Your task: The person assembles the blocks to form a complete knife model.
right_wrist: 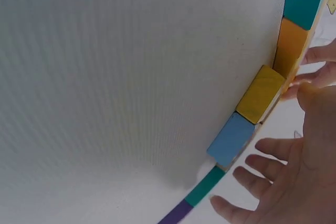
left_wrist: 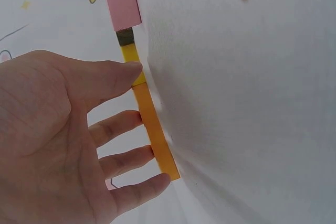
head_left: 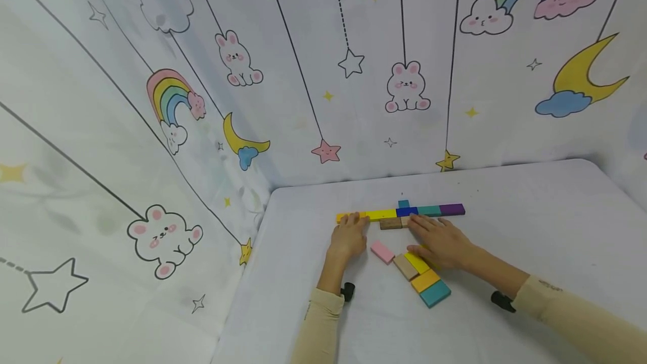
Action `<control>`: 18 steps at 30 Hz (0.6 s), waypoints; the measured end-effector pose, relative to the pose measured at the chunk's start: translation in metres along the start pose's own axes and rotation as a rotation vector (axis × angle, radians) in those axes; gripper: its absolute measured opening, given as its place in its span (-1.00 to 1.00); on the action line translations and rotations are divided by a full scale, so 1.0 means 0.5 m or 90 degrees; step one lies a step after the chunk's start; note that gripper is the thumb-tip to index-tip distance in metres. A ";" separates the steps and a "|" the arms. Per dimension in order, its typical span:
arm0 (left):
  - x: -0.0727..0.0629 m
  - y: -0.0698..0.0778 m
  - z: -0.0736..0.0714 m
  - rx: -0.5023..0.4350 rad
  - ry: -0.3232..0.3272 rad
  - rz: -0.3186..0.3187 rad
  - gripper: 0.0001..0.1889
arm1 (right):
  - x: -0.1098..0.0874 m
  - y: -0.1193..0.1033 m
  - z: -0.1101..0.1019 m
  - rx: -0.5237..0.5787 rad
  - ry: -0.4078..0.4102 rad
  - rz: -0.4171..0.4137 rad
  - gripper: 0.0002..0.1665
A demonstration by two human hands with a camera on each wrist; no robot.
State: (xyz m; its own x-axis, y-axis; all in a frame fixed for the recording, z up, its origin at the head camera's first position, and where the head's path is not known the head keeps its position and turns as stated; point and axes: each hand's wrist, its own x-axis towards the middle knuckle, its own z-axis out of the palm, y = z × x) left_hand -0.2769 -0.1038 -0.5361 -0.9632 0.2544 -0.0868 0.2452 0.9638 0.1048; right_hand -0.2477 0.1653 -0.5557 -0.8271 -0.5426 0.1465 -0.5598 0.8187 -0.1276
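Observation:
A line of thin blocks runs across the table's far part: orange (left_wrist: pixel 155 129), yellow (head_left: pixel 381 215), blue (head_left: pixel 406 212), teal (head_left: pixel 428 210) and purple (head_left: pixel 452 209). My left hand (head_left: pixel 347 239) touches the orange block with extended fingertips; in the left wrist view its thumb lies against the yellow one. My right hand (head_left: pixel 445 245) reaches over a light wood block (head_left: pixel 405 222) near the line's middle, fingers extended and spread. A brown block (head_left: pixel 390 223) lies just in front of the line. In the right wrist view a light blue block (right_wrist: pixel 231 139) sits beside the right fingers.
A pink block (head_left: pixel 382 252) lies between the hands. Nearer stands a cluster of beige (head_left: pixel 406 267), yellow (head_left: pixel 417 263), orange (head_left: pixel 425 280) and teal (head_left: pixel 435 293) blocks. One small blue block (head_left: pixel 403 204) sits behind the line. Patterned cloth (head_left: pixel 364 122) hangs behind the white table (head_left: pixel 536 223).

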 end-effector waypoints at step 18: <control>0.000 0.002 -0.004 0.006 -0.001 0.002 -0.43 | -0.036 -0.036 -0.018 0.156 -0.103 -0.134 -0.36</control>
State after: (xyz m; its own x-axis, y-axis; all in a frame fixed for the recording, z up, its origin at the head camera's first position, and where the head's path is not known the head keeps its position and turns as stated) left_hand -0.2769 -0.1031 -0.5343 -0.9620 0.2583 -0.0883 0.2500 0.9635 0.0955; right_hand -0.2220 0.1619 -0.5471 -0.6790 -0.7330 0.0397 -0.6975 0.6274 -0.3462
